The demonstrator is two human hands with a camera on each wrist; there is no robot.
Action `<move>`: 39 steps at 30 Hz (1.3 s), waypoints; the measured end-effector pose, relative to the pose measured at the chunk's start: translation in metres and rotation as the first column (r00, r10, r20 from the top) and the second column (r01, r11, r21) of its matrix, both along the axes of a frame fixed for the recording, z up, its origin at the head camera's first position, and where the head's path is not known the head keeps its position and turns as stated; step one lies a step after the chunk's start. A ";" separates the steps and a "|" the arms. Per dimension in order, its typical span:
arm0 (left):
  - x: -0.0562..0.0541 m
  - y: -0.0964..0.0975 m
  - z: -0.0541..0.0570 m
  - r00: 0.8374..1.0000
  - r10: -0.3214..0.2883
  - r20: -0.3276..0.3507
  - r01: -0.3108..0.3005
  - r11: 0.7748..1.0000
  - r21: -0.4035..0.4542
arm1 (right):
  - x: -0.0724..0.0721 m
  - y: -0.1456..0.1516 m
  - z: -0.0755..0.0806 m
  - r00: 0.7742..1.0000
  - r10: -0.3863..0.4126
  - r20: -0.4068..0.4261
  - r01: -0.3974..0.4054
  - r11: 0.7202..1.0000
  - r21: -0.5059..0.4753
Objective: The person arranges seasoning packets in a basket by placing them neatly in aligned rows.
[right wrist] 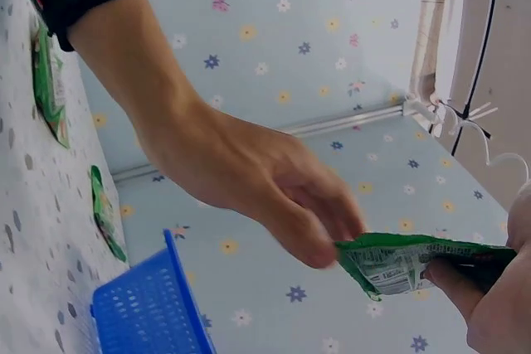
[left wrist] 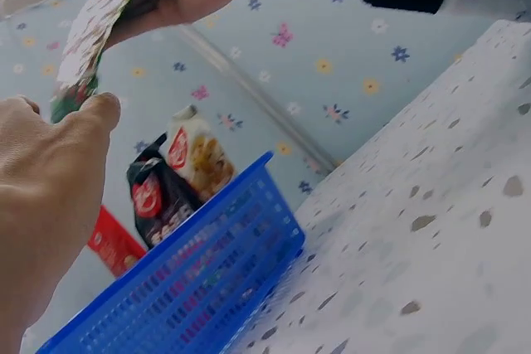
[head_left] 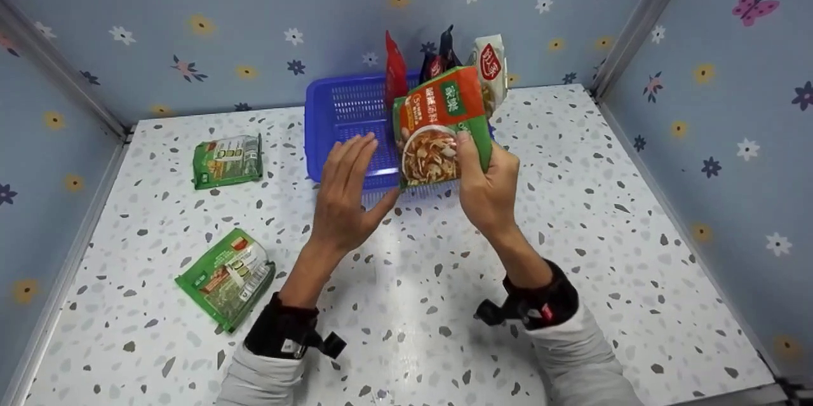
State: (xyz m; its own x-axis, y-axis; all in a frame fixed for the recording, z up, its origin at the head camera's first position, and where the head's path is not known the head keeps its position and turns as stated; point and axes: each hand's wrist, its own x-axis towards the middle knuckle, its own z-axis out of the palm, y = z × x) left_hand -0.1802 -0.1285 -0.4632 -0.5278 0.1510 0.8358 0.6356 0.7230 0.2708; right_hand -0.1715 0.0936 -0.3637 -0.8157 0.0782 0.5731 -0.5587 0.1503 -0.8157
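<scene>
My right hand [head_left: 492, 187] grips a green and orange soup seasoning packet [head_left: 438, 145] by its right edge, thumb on the front. The packet is tilted over the blue basket [head_left: 317, 133], its printed front with a food bowl facing up. My left hand [head_left: 346, 196] has its fingers extended over the basket's front, its thumb tip right at the packet's lower left corner. Upright in the basket stand a red packet [head_left: 395, 69], a dark packet [left wrist: 158, 196] and a white packet with a red label [head_left: 490, 66]; the held packet partly hides them in the head view.
Two green packets lie on the speckled table to the left, one farther back [head_left: 227, 161] and one nearer [head_left: 228, 279]. Flower-patterned panels [head_left: 254, 31] rise at the back and both sides. Speckled tabletop [head_left: 610, 234] extends right of the basket.
</scene>
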 end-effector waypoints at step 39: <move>-0.029 -0.046 -0.046 0.962 0.099 0.256 -0.059 0.985 -0.161 | -0.041 0.000 -0.002 0.997 0.021 0.077 -0.027 0.996 0.082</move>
